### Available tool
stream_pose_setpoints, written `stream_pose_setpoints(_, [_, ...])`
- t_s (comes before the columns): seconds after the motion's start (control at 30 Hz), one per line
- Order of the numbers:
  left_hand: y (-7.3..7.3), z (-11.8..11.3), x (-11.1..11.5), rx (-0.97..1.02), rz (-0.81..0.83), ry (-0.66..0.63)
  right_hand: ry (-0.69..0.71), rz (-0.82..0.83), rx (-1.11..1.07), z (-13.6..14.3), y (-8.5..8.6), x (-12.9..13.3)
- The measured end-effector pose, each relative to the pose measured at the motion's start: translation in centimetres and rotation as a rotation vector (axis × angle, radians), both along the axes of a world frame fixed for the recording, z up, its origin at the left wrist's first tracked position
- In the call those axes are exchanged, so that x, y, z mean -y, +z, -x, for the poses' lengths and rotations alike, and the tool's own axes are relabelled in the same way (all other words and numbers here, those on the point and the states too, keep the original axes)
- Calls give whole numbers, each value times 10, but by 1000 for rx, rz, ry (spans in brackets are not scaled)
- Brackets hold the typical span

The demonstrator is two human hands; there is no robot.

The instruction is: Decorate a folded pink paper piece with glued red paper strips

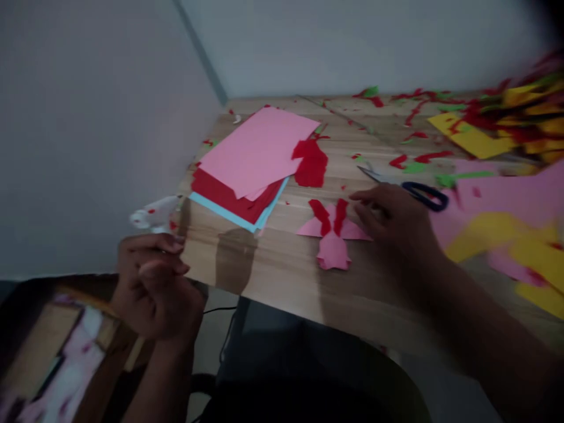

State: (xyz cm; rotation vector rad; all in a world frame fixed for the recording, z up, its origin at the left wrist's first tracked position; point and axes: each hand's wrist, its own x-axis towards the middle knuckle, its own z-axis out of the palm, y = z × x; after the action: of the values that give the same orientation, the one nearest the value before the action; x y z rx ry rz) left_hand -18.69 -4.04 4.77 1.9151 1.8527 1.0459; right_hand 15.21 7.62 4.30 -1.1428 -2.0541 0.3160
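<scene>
**One worktop (pixel 273 276): paper materials and state of both hands**

Head view. The worktop is light, wood-grained board. The paper figure (pixel 333 251) lies on it toward the near edge, with two pink points spreading sideways, a pink lower body with creased sides, and two red strips (pixel 318 212) set in a V at the top.

Right hand (pixel 381 214): above the worktop, fingertips just beside the figure's upper right; fingers loosely bent, thumb close to them. Whether anything is held cannot be told. Scissors (pixel 409 188), with pointed metal blades and dark blue loop handles, are partly hidden behind this hand.

Left hand (pixel 156 282): beyond the worktop's near-left corner, fingers curled, thumb tip close to the index finger. Whether anything is pinched cannot be told. A white object (pixel 156 214) with red specks is just beyond it, at the left edge.

Toward the left edge, smooth pink sheets (pixel 259 150) overlie red sheets (pixel 238 202) and light blue paper (pixel 222 211); an irregular red piece (pixel 312 164) adjoins them. Mixed scraps (pixel 535 114) are heaped at the far-right area.

Container: a blurred box-like item (pixel 86 296), lower left, appears to contain pink-and-white pieces (pixel 81 352).
</scene>
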Motion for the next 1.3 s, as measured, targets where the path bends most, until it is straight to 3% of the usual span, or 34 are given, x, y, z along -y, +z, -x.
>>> stream_pose_setpoints(0.13, [8, 49, -2, 96, 15, 307, -34, 105, -26, 3, -3, 7])
stream_pose_setpoints(0.27, [-7, 85, 5, 256, -1, 593, -85, 190, -6, 2, -6, 8])
stream_pose_setpoints(0.33, [-16, 93, 10, 329, 9, 623, -126, 189, 43, 0, -5, 7])
stream_pose_setpoints(0.4, [-15, 92, 11, 402, -12, 595, -133, 158, 82, 2, 0, 8])
stream_pose_setpoints(0.5, [8, 67, 7, 456, -136, 552, -28, 171, 70, 21, 15, 21])
stream_pose_setpoints(0.63, [50, -9, 1, 349, -226, 368, 272, 618, -148, 75, 41, 61])
stream_pose_setpoints(0.7, [62, -54, 1, 223, -233, 245, 366, 739, -386, 99, 51, 79])
stream_pose_setpoints(0.73, [66, -74, 0, 164, -227, 168, 347, 738, -500, 106, 55, 85])
stream_pose_setpoints(0.8, [70, -105, -3, 81, -220, -32, 82, 694, -642, 107, 60, 91])
stream_pose_setpoints(0.9, [71, -124, -28, 64, -271, -233, -276, 592, -797, 78, 57, 98])
stream_pose_setpoints(1.0, [62, -125, -81, 93, -244, -351, -344, 509, -943, 38, 46, 113])
stream_pose_setpoints(1.13, [29, -123, -150, -67, 84, -786, -412, 663, -897, 6, 25, 131])
stream_pose_setpoints(1.2, [8, -122, -165, -146, 80, -852, -501, 765, -738, 2, 17, 133])
stream_pose_setpoints(1.3, [-16, -119, -167, -189, 7, -844, -539, 807, -549, 5, 9, 127])
